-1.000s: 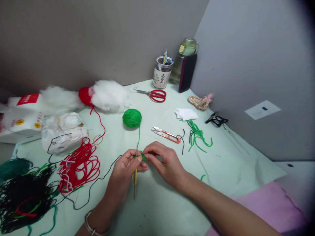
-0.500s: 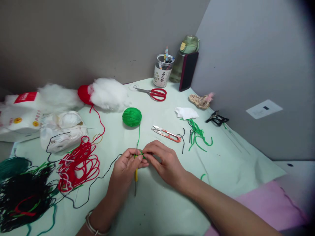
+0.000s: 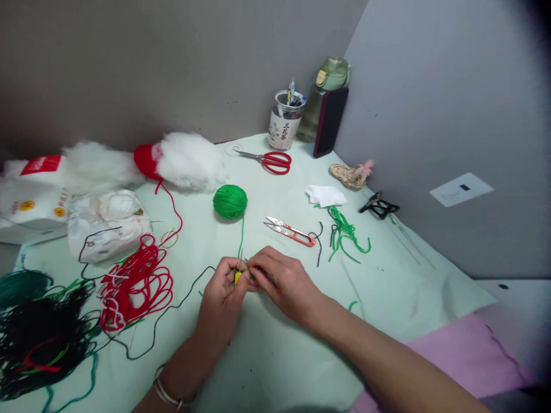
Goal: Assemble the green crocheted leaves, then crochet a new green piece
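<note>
My left hand (image 3: 224,291) has its fingers wrapped round a crochet hook with a yellow handle (image 3: 238,278), its thin metal shaft pointing up. Beside it, my right hand (image 3: 282,279) pinches a small piece of green yarn work (image 3: 248,267) at the fingertips of both hands; the fingers hide most of it. A strand of green yarn runs from the hands up to a green yarn ball (image 3: 230,201) on the table. Small orange thread snips (image 3: 293,232) lie beyond my right hand.
Red yarn (image 3: 133,281), a black yarn pile (image 3: 43,338) and white stuffing (image 3: 189,160) are on the left. Red-handled scissors (image 3: 275,163), a pen cup (image 3: 284,120), a bottle (image 3: 331,74) and a phone (image 3: 330,122) stand or lie behind. Green yarn scraps (image 3: 346,229) are on the right.
The crochet hook has tilted and its lower end no longer shows below my left hand. My left hand has turned slightly, and both hands stay together at the green yarn.
</note>
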Available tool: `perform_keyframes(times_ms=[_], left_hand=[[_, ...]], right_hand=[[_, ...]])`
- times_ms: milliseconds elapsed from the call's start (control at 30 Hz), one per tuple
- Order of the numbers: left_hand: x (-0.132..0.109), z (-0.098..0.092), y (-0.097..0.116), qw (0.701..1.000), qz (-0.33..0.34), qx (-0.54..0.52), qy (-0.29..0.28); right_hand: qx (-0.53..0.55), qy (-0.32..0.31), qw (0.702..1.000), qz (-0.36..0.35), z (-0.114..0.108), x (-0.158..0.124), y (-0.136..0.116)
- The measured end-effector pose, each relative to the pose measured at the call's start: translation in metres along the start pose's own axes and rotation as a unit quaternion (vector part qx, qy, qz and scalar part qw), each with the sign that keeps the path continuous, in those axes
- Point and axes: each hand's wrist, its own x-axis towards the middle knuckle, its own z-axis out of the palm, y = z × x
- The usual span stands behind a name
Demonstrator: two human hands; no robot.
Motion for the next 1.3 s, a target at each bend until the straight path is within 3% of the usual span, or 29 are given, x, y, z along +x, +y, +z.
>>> perform_keyframes(times_ms=[233,533,867,1133,1300], left_hand=[[-0.001,0.000,-0.001,0.998,-0.001,0.068,0.013],[-0.002,0.000,0.003,0.994,0.004,0.106,0.027],[0.001,-0.001,0.005,0.999,-0.011,0.041,0.027],[0.007,-0.010,0.009,0.996,-0.072,-0.028,-0.038],[0.009,-0.013,0.003,0.995,-0.077,-0.056,-0.041]], right_hand=[[-0.091,-0.053,0.991,-0.080,-0.009,-0.001,0.002],[-0.087,-0.025,0.993,-0.071,-0.007,0.002,0.003],[-0.025,-0.015,0.999,-0.045,-0.007,0.002,0.001],[0.004,0.034,0.999,-0.038,-0.005,0.002,0.004],[0.020,0.031,0.998,-0.041,-0.007,0.002,0.002]])
